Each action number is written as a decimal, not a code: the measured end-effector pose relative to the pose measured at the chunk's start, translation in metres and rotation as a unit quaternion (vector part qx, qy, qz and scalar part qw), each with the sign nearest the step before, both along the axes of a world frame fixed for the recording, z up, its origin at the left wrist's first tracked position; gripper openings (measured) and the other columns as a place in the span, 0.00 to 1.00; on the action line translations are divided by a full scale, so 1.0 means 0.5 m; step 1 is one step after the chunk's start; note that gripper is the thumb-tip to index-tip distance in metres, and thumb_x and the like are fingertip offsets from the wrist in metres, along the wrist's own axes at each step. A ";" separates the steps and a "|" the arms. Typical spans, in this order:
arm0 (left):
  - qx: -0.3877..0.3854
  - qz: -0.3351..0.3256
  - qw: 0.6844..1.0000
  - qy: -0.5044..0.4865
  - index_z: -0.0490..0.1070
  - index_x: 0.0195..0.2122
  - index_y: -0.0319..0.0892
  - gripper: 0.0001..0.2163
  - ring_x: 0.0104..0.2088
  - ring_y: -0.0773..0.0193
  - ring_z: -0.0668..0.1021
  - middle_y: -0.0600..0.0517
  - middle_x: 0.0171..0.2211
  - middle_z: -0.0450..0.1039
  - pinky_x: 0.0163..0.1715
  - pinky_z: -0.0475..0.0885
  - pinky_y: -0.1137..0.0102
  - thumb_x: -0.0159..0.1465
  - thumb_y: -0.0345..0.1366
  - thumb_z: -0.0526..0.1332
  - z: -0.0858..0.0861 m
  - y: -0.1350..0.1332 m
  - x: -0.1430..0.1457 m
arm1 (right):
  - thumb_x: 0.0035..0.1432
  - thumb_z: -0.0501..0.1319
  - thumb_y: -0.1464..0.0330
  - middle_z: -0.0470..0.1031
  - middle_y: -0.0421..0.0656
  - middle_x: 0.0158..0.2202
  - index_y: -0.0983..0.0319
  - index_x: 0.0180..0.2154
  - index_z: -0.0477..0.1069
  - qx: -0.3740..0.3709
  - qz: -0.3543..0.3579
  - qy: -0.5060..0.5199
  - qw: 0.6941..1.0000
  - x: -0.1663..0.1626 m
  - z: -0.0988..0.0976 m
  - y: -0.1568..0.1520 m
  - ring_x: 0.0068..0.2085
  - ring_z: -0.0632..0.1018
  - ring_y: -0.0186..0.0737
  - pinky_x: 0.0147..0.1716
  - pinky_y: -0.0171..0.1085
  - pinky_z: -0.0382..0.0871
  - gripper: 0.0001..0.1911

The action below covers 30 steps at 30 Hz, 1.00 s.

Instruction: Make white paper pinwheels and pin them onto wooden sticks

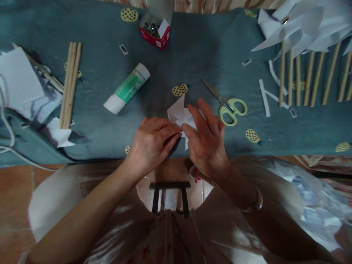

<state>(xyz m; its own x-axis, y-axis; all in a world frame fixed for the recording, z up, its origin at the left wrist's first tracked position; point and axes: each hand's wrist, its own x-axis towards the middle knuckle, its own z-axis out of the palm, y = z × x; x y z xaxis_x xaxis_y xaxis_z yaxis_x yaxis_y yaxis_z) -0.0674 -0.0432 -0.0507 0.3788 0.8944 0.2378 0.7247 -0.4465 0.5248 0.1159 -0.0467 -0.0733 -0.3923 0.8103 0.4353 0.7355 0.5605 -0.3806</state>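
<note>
A small white paper pinwheel (176,110) with folded points lies at the table's front edge, between my two hands. My left hand (152,141) pinches its near left side, thumb and fingers pressed together. My right hand (209,143) is over its right side, one fingertip at the middle of the paper and other fingers raised and bent above it. Both hands' fingertips nearly meet at the centre, and the right hand covers part of the paper. Green-handled scissors (227,105) lie just beyond my right hand, blades pointing away to the left.
A glue stick (128,89) lies left of centre. Behind it stands an open red box (154,38) of small metal pieces. Wooden sticks (70,84) and white paper sheets (23,79) are at left. Several pinwheels on sticks (305,25) and paper strips (264,98) lie at right.
</note>
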 end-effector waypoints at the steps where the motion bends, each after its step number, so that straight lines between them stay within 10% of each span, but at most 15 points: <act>1: 0.009 0.000 1.000 -0.001 0.78 0.41 0.45 0.08 0.38 0.59 0.81 0.50 0.38 0.81 0.39 0.72 0.63 0.69 0.37 0.59 0.002 -0.002 0.000 | 0.68 0.52 0.75 0.71 0.46 0.62 0.53 0.48 0.68 -0.006 0.003 0.002 1.000 -0.001 -0.001 0.000 0.70 0.61 0.46 0.63 0.53 0.64 0.14; 12: 0.020 0.078 0.995 -0.057 0.77 0.45 0.45 0.08 0.43 0.60 0.79 0.50 0.42 0.79 0.46 0.75 0.62 0.69 0.34 0.60 0.025 0.021 -0.052 | 0.68 0.49 0.76 0.71 0.42 0.60 0.52 0.48 0.68 0.017 0.022 0.023 0.999 0.000 -0.018 0.007 0.69 0.63 0.44 0.61 0.52 0.66 0.16; 30: -0.013 -0.051 0.998 0.017 0.79 0.39 0.50 0.12 0.50 0.54 0.75 0.52 0.47 0.80 0.51 0.71 0.56 0.68 0.35 0.54 0.003 0.076 -0.043 | 0.65 0.53 0.73 0.68 0.44 0.64 0.54 0.50 0.72 -0.060 0.026 0.108 0.992 0.042 0.004 0.026 0.70 0.61 0.51 0.65 0.58 0.61 0.16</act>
<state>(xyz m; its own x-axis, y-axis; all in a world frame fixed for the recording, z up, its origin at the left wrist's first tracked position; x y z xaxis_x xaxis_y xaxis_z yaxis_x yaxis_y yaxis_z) -0.0891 -0.0051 -0.0490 0.4751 0.8568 0.2003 0.6939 -0.5048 0.5136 0.1370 -0.0337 -0.0714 -0.3441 0.8419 0.4156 0.6006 0.5376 -0.5918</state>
